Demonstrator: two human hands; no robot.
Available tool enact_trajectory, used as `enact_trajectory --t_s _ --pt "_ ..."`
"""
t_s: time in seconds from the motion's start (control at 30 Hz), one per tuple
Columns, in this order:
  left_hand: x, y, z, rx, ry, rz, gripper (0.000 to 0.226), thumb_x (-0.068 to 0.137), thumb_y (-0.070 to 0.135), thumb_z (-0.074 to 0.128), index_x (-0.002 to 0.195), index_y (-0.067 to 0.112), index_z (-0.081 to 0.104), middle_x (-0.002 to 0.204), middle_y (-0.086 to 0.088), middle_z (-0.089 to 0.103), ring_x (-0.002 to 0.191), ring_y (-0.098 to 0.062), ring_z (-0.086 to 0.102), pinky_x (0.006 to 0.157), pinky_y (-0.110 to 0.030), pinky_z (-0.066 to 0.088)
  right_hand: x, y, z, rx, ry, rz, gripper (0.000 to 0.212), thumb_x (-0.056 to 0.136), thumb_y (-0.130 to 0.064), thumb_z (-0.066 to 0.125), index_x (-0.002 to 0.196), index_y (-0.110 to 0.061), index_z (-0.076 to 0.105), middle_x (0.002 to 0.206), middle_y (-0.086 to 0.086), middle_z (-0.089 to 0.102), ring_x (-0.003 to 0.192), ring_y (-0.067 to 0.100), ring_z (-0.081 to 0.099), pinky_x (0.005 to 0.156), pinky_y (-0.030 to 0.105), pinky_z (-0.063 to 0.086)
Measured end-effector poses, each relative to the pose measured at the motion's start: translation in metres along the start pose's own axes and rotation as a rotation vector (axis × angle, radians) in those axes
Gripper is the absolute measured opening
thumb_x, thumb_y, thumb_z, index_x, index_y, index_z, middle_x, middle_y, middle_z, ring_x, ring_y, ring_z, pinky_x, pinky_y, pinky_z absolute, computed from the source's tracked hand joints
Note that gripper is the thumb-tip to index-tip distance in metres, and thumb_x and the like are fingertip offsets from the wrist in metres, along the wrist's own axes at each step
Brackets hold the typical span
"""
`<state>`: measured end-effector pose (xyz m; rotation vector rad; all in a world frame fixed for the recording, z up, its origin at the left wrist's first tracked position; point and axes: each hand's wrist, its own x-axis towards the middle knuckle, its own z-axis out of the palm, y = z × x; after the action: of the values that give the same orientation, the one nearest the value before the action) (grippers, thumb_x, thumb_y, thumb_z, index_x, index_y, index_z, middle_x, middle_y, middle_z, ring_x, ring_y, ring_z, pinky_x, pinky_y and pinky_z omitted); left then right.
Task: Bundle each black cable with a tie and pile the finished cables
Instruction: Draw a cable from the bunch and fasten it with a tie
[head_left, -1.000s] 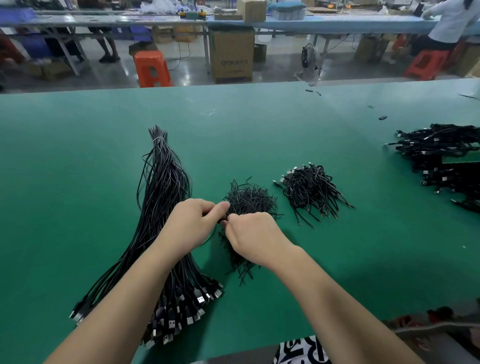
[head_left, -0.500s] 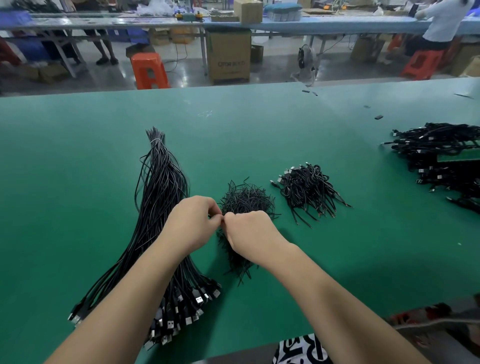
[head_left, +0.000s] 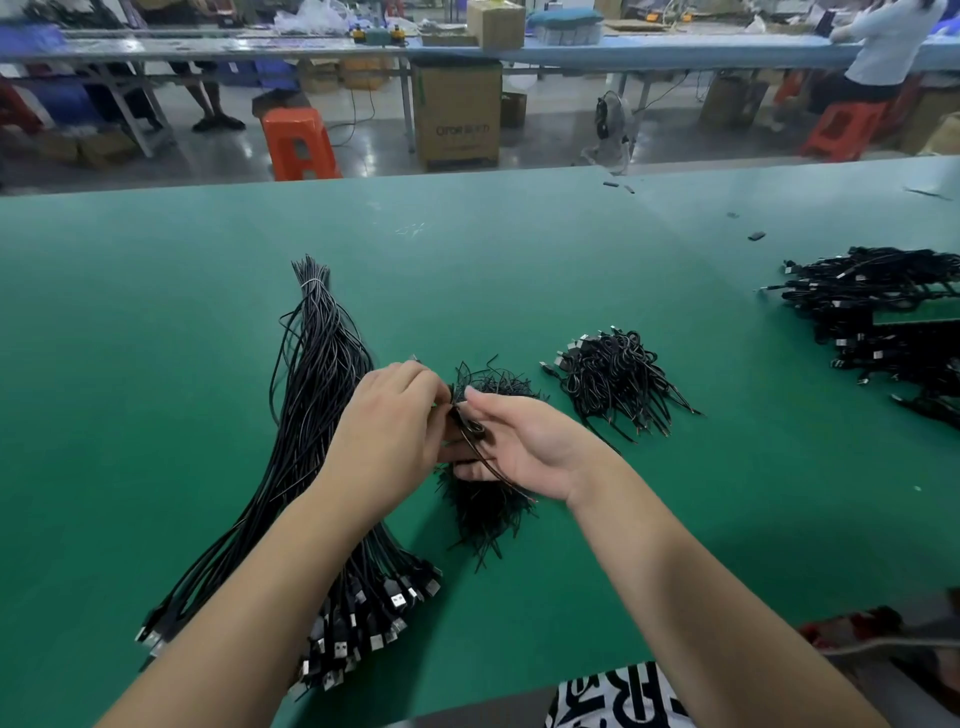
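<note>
On our green table (head_left: 156, 312), the long cable bunch (head_left: 317, 395) lies at left. Our left hand (head_left: 387, 431) pinches a cable (head_left: 475, 441) that our right hand (head_left: 524, 447) cradles, fingers curled, above the tie heap (head_left: 485, 509). Finished cables (head_left: 615, 382) pile rightward. Behind stands a cardboard box (head_left: 457, 111); its print is unreadable.

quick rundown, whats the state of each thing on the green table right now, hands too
left hand: fingers curled, pinching the cable in hand
right hand: palm up, cable lying across it
cable in hand: coiled small, between both hands, above the ties
long cables: unbundled, lying straight, plugs toward the person
ties: loose heap
finished pile: bundled cables, heaped
far pile: heaped at right edge
</note>
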<state>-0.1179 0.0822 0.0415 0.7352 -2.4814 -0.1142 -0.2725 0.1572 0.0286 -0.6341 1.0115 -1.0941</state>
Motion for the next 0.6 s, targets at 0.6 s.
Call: enact_trajectory --t_s 0.6 --pt "-0.004 -0.004 0.003 0.208 0.071 0.227 0.018 0.095 0.017 0.053 0.081 0.008 0.061 0.076 -0.006 0.057 0.071 -0.031 0.055 0.066 -0.042 0.046 0.010 0.013 0.002 0.031 0.253 -0.125 0.017 0.097 -0.018 0.066 0.086 -0.010 0.075 0.078 0.007 0.070 0.071 0.016 0.068 0.063 0.032 0.058"
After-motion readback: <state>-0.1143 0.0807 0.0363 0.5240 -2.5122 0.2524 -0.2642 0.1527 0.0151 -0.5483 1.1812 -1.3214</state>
